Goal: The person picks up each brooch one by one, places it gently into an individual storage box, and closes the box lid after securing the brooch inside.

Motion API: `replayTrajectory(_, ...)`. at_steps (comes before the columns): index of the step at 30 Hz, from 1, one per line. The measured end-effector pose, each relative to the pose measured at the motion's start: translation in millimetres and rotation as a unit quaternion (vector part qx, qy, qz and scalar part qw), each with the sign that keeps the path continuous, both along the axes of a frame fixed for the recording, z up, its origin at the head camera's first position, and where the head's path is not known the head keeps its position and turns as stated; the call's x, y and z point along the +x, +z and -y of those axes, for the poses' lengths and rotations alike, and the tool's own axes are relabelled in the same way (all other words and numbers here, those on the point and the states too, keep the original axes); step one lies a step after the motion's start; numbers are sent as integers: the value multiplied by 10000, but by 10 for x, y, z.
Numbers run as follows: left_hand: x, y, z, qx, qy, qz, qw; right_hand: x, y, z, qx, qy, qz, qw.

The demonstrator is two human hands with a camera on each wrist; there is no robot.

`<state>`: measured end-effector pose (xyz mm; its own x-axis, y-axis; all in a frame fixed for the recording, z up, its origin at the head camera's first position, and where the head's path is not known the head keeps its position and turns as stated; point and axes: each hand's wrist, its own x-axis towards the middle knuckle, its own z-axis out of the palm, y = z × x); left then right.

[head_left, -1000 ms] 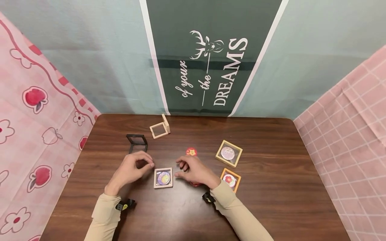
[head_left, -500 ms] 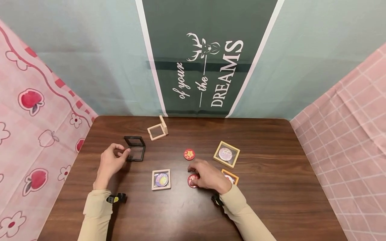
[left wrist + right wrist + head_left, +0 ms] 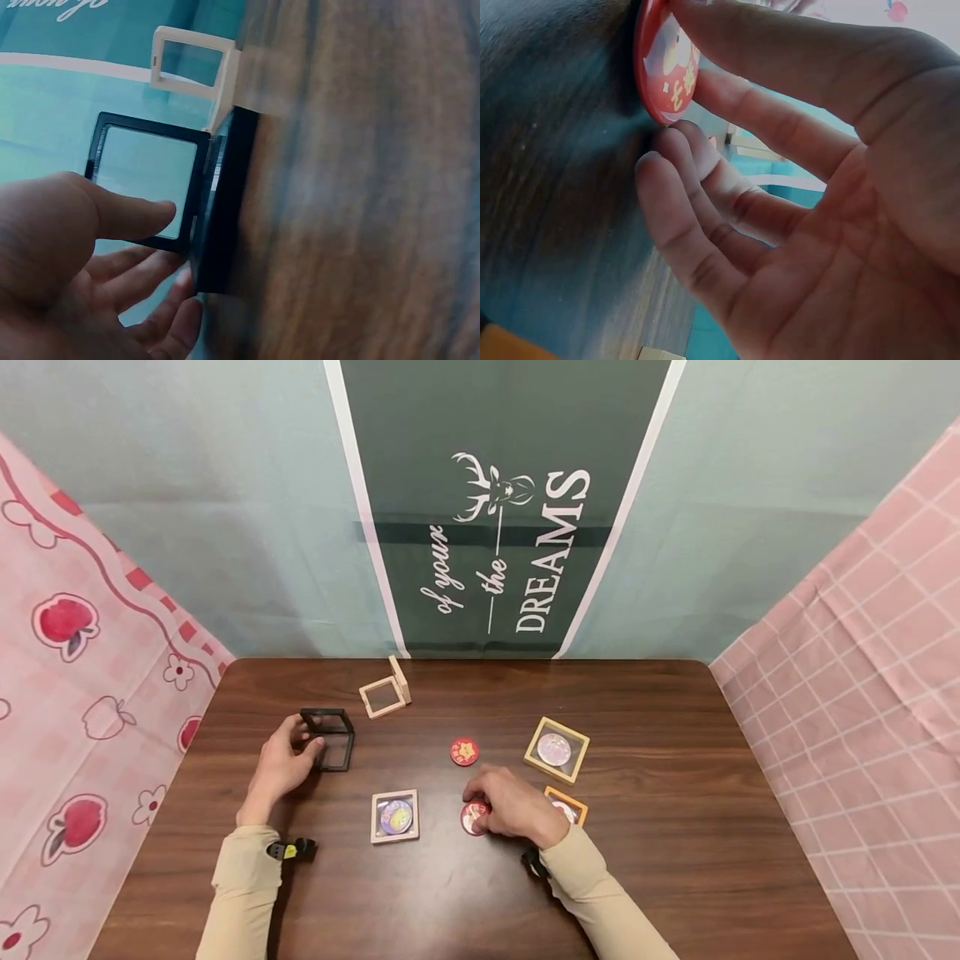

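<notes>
At the table's left, my left hand (image 3: 283, 762) holds an open black display frame (image 3: 333, 752) by its left side. The thumb lies across the clear window of the raised lid (image 3: 142, 180) in the left wrist view, with the other fingers behind and below. My right hand (image 3: 513, 804) pinches a round red badge (image 3: 473, 817) between thumb and fingers at the tabletop; its remaining fingers are loosely bent in the right wrist view. Another red badge (image 3: 464, 751) with a yellow star lies just beyond. Between the hands sits a closed pale pink frame (image 3: 375, 820) containing a purple badge (image 3: 396, 817).
An open light wooden frame (image 3: 385, 696) stands behind the black one. On the right lie a yellow frame (image 3: 578, 763) with a pale badge and an orange frame (image 3: 578, 806), partly covered by the right hand. Curtains border the wooden table (image 3: 675, 843).
My left hand left the pale pink frame, moved left and took hold of the black frame. My right hand moved right, away from that frame, to the nearer red badge and pinched it.
</notes>
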<state>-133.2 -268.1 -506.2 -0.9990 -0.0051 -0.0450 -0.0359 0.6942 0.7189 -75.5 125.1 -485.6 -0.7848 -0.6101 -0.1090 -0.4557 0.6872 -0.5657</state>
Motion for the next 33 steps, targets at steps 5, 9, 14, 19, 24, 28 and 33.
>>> replayTrajectory(5, -9, -58, -10, -2, 59, -187, 9998, -3, -4, 14, -26, -114, 181, 9998)
replayTrajectory(9, -20, -59, -17, -52, 179, -256, 9995, -12, 4, 18, -66, -181, 276, 9994)
replayTrajectory(14, -19, -75, -21, -233, 249, -247, 9991, -21, -8, 27, -66, -221, 350, 9991)
replayTrajectory(19, 3, -75, -17, -298, 221, -154, 9992, -20, -24, 26, -81, -221, 388, 9990)
replayTrajectory(24, 20, -61, -8, -304, 243, -77, 9992, -16, -13, 20, -87, -204, 408, 9989)
replayTrajectory(28, 25, -46, -8, -256, 271, -56, 9993, -16, -7, 16, -100, -194, 397, 9990)
replayTrajectory(33, 21, -31, -17, -166, 214, -20, 9996, -29, -5, 12, -152, -107, 269, 9995)
